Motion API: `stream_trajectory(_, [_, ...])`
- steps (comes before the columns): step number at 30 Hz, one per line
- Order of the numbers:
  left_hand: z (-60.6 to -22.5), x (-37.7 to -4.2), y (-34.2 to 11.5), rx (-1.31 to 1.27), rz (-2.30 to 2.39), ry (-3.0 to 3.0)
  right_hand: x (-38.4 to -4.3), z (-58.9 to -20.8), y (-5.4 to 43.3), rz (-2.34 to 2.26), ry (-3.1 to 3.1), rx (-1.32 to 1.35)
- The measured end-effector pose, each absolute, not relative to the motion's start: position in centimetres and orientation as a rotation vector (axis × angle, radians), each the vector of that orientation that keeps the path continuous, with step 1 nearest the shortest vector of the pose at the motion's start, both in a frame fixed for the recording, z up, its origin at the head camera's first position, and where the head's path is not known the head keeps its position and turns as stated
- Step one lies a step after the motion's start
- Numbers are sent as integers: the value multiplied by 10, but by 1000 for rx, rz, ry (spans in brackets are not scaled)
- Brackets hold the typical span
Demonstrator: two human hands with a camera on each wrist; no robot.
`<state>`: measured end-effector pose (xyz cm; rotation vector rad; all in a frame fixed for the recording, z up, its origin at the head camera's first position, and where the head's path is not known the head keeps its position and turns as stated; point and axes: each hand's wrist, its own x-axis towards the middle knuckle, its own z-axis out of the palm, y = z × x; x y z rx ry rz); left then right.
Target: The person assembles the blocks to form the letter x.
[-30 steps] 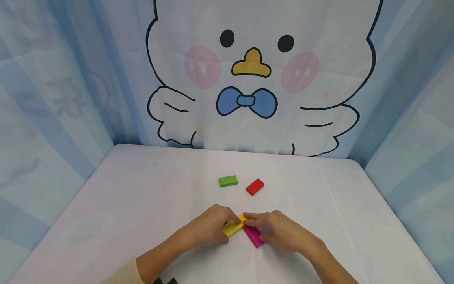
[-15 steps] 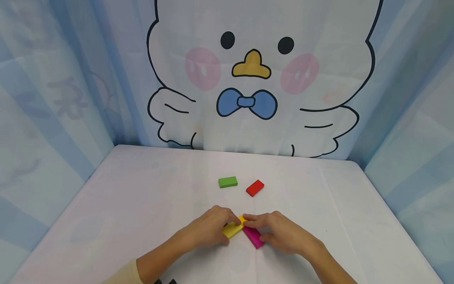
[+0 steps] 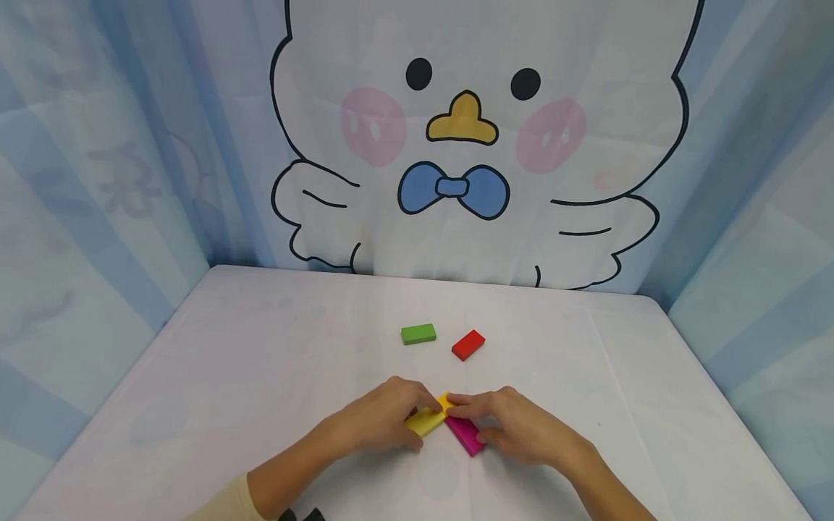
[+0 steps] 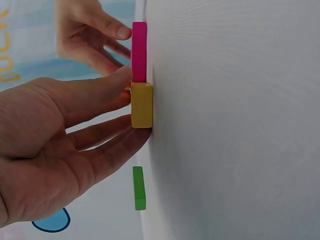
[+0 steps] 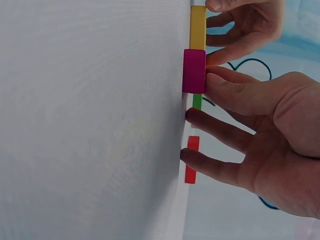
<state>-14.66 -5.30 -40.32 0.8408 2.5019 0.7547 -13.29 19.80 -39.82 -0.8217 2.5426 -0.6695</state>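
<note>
Three small blocks meet in the middle of the table. My left hand (image 3: 387,416) pinches a yellow block (image 3: 426,422), thumb at one end and fingers at the other in the left wrist view. My right hand (image 3: 521,425) holds a magenta block (image 3: 465,436), its thumb (image 5: 217,80) at the near end. Its index finger reaches over to an orange-yellow block (image 3: 445,400) at the tip, partly hidden by fingertips of both hands. The yellow and magenta blocks lie flat and slant apart from that tip towards me, like a V turned over.
Farther back on the white-covered table (image 3: 293,347) lie a green block (image 3: 418,334) and, to its right, a red block (image 3: 468,345). Behind the table's back edge hangs a curtain (image 3: 456,239) with a cartoon chick; blue and white cloth hangs at both sides.
Both hands keep nearly the same place on the blocks. The left hand and the yellow block shift very slightly left; the green and red blocks stay put.
</note>
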Motion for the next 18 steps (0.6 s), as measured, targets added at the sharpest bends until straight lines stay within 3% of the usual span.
stream_trajectory(12, [-405,-152,-57,874,786,2497,-134,-394,200,-672,2539,-810])
stream_trajectory(18, [-405,-157,-58,1014,660,2493,-136,-392,204,-667,2579,-781])
